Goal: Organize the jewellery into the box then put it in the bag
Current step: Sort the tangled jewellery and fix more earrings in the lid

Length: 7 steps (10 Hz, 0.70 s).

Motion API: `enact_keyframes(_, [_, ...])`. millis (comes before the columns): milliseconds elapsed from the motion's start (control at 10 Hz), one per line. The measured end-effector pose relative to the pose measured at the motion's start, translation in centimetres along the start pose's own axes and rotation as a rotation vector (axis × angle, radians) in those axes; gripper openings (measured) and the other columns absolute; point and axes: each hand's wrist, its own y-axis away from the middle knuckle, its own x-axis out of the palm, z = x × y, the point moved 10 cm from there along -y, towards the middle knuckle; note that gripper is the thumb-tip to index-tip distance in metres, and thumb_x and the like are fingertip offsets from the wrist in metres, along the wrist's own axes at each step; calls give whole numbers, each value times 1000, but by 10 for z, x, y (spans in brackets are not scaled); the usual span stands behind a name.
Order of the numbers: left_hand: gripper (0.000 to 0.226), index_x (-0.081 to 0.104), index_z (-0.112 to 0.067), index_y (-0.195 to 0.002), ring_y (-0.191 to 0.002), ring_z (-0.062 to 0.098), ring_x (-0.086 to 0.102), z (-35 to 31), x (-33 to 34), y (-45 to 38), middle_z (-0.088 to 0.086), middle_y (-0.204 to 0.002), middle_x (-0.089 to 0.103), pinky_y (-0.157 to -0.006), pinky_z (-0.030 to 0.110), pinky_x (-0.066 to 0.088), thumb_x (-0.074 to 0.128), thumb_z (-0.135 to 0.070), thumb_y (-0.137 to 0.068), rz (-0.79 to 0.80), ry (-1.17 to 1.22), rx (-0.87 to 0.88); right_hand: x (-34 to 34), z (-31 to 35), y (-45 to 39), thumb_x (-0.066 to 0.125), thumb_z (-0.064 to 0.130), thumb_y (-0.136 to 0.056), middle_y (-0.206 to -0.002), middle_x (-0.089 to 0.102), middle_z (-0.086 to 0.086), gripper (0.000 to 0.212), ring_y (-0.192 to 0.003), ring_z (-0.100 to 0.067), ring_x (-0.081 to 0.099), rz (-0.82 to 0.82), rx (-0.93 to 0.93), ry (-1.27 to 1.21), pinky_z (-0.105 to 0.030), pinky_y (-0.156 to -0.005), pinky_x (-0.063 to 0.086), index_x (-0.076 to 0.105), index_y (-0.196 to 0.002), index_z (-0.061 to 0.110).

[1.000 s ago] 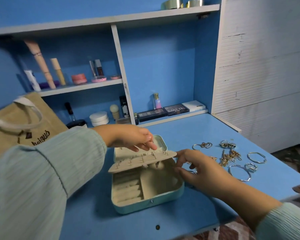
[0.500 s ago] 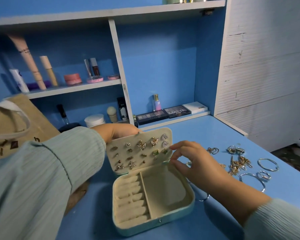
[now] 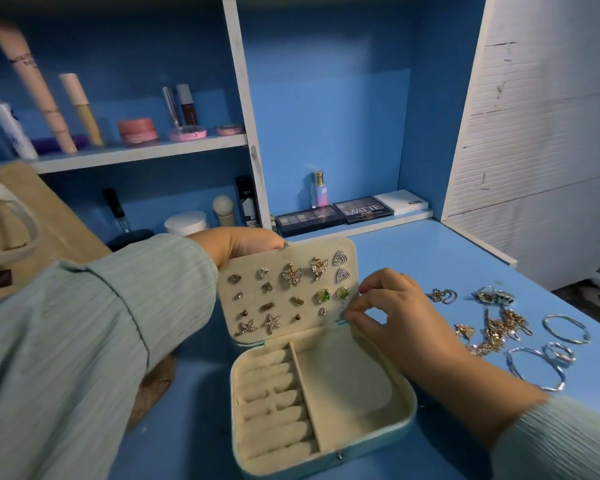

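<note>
Box (image 3: 323, 403) sits open on the desk (image 3: 430, 258). Left hand (image 3: 236, 244) grips the earring panel (image 3: 288, 289) upright; right hand (image 3: 392, 313) pinches its lower corner. Loose jewellery (image 3: 496, 327) lies right of the box. Risk: tilting or jolting the panel may dislodge studs.

"MATTE" on dark eyeshadow palette (image 3: 363, 210)

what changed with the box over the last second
The earring panel swung up from lying flat over the box to upright. The left hand now holds its top edge; the right hand moved to its lower right corner. The loose jewellery stayed on the desk.
</note>
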Motion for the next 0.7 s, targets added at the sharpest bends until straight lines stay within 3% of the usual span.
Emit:
enact_keyframes(100, [54,44,1,-135,-131,37,39,7,-5,-12,23,-142,41,-108,44,32,50,-31,-92,-42,62,0,-1,-3,1,65,27,-85,-94,46,16,12,-95,-1,38,-7,25,-17,0,-76,28,73,-85,18])
enact_keyframes(200, [62,44,1,-135,-115,29,46,8,-5,-16,23,-141,41,-102,43,37,52,-36,-87,-35,57,26,-1,-4,0,66,27,-85,-95,46,16,13,-97,-2,39,-6,34,-23,-7,-76,28,73,-86,17])
enact_keyframes(300, [79,44,0,-135,-107,23,44,10,-8,-20,23,-140,43,-87,35,43,54,-44,-71,-50,39,28,0,-3,-1,65,28,-85,-96,47,15,14,-100,-4,42,5,32,-20,-12,-79,28,72,-87,16])
enact_keyframes(400, [78,44,0,-135,-106,22,44,7,-8,-15,23,-140,43,-86,33,42,54,-43,-71,-60,8,23,2,-2,-1,66,28,-85,-96,48,13,14,-101,-6,43,18,32,-25,-11,-80,28,72,-87,16])
enact_keyframes(500, [59,43,3,-135,-106,22,42,3,-4,-8,25,-140,41,-75,25,41,49,-33,-89,-55,-11,30,1,-3,-3,67,28,-84,-94,49,13,12,-99,-7,44,2,37,-41,-11,-79,28,72,-85,16])
enact_keyframes(600, [47,44,6,-134,-111,23,45,-8,3,3,24,-139,43,-89,31,42,45,-24,-97,-8,-23,53,1,-5,-4,66,30,-84,-90,47,15,14,-97,-5,42,-18,77,-54,-13,-77,28,71,-83,17])
enact_keyframes(700, [30,56,5,-120,-95,19,57,-36,23,39,14,-116,61,-79,17,47,45,-10,-97,117,-208,178,1,-10,-5,68,31,-82,-84,46,18,16,-94,-7,46,-45,128,-76,-19,-77,35,69,-78,16])
